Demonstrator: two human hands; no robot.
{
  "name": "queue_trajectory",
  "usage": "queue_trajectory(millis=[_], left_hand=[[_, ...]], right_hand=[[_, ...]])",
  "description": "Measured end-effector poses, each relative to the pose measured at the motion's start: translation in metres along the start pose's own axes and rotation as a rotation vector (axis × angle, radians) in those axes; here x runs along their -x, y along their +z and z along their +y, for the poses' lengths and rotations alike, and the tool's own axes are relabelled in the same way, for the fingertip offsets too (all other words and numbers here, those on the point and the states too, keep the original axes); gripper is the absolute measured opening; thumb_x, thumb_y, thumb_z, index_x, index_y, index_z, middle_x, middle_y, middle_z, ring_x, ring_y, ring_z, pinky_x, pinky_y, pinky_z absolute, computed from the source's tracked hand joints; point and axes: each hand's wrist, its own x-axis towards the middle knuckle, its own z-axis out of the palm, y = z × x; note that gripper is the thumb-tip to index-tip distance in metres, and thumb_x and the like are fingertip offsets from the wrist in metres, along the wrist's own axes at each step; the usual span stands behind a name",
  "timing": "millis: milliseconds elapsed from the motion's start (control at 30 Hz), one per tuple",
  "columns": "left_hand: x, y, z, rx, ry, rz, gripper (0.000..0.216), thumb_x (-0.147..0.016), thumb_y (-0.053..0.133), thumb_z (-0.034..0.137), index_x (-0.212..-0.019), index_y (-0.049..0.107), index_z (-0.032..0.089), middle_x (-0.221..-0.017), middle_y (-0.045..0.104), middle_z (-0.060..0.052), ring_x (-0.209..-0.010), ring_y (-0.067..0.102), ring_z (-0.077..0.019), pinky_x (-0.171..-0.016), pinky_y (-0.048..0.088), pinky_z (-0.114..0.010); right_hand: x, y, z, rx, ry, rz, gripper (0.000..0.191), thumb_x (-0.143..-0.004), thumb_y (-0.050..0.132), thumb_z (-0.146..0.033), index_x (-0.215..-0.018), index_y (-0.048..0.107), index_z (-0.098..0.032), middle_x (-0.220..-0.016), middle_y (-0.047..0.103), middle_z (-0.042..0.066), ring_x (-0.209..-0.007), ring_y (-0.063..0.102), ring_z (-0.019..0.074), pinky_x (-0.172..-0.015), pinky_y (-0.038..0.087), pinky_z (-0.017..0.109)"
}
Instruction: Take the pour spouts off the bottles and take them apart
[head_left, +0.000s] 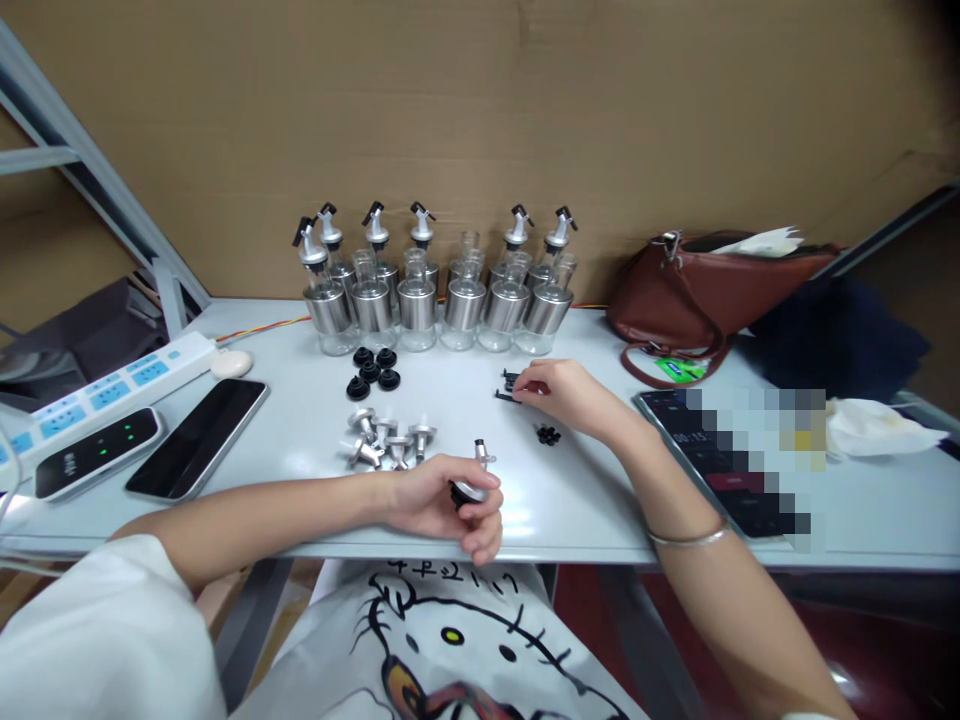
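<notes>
White shirt [337,655] with a black-line cartoon print, nearest the camera, just below the front edge of a pale, glossy surface [570,510]. Brown cardboard [480,110] forms the back; a grey metal frame [97,140] slants up at the left.

Twelve bottles [463,312] stand upright in two rows of six near the cardboard; six bear pourers [422,232], six have open necks. Before them lie five black stoppers [369,371], about five overlapping loose heads [400,447], and a cluster of small pieces [548,436], too crowded to count. Two phones [199,440] and one bag [675,290] lie toward the sides.

The left hand [439,497] has its grip closed around one held pourer [471,491] — spout upward, above the front of the surface. The right hand [559,395] has its grip narrowed at the black levers [510,396]; whether one is pinched cannot be told.

Materials: bottles of clear glass, bodies sleeved in brushed metal; stoppers round and stepped; heads silvery and flared — funnel-like; levers slender; bag of smooth brown leather-like material.
</notes>
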Motion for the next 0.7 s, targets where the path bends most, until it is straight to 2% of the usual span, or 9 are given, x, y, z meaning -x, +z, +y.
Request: queue_trajectory(millis=[100, 200, 367, 567, 700], left_hand=[[0.0, 0.0, 0.0, -0.009, 0.004, 0.002, 0.037, -0.074, 0.058, 0.04, -0.048, 0.044, 0.017, -0.047, 0.054, -0.002, -0.056, 0.054, -0.0165, -0.067, 0.037, -0.032], [-0.001, 0.001, 0.001, -0.011, -0.003, 0.003, 0.038, -0.073, 0.06, 0.041, -0.048, 0.045, 0.017, -0.047, 0.055, -0.002, -0.056, 0.054, -0.0166, -0.067, 0.037, -0.032], [-0.001, 0.001, 0.002, -0.017, -0.02, 0.023, 0.039, -0.073, 0.06, 0.042, -0.047, 0.044, 0.017, -0.046, 0.055, -0.001, -0.056, 0.053, -0.0164, -0.067, 0.036, -0.032], [0.0, 0.0, 0.0, -0.015, -0.017, 0.018, 0.038, -0.073, 0.058, 0.042, -0.048, 0.044, 0.017, -0.046, 0.055, -0.002, -0.056, 0.054, -0.0167, -0.068, 0.036, -0.032], [-0.001, -0.001, 0.0, -0.006, -0.015, 0.009, 0.034, -0.071, 0.057, 0.037, -0.047, 0.043, 0.018, -0.045, 0.053, -0.003, -0.055, 0.053, -0.0171, -0.065, 0.036, -0.032]], right_hand=[[0.0, 0.002, 0.001, -0.017, -0.032, -0.059, 0.017, -0.081, 0.056, -0.014, -0.081, 0.073, -0.016, -0.081, 0.069, 0.006, -0.066, 0.059, 0.0152, -0.065, 0.043, 0.025], [0.0, 0.001, 0.005, 0.019, 0.008, -0.102, 0.019, -0.08, 0.055, -0.012, -0.081, 0.074, -0.015, -0.08, 0.07, 0.007, -0.065, 0.06, 0.0152, -0.066, 0.043, 0.025], [0.003, -0.005, 0.009, 0.081, 0.057, -0.041, 0.021, -0.08, 0.054, -0.014, -0.079, 0.074, -0.016, -0.079, 0.07, 0.006, -0.067, 0.06, 0.0162, -0.068, 0.043, 0.025], [0.003, -0.005, 0.006, -0.023, 0.022, -0.125, 0.02, -0.081, 0.055, -0.018, -0.082, 0.074, -0.016, -0.081, 0.072, 0.007, -0.069, 0.061, 0.0178, -0.068, 0.044, 0.027], [0.004, -0.01, 0.003, -0.063, 0.061, -0.089, 0.02, -0.082, 0.055, -0.024, -0.078, 0.073, -0.015, -0.076, 0.071, 0.007, -0.065, 0.058, 0.0175, -0.065, 0.042, 0.028]])
